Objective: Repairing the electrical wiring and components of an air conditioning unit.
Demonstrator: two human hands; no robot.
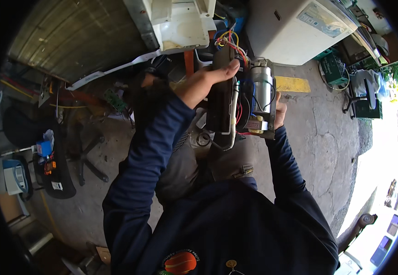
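Held up between my hands is a dark metal electrical control box (219,110), its open side showing parts and wiring. My left hand (212,79) grips its left wall, thumb over the edge and the other fingers hidden behind it. At the right side, my right hand (280,112) is closed round the rim, partly hidden by the box. Inside sit a silver cylindrical capacitor (261,87) and a small transformer (256,124). A loose bundle of coloured wires (228,41) rises from the far end. Along the middle runs a pale sleeved cable (233,110), looping out below the near end.
A white appliance cabinet (286,27) stands beyond the box, and a large panelled unit (79,36) fills the far left. Left on the floor are an office chair base (86,158) and a black seat with tools (57,176). Green crates (334,68) stand at the far right.
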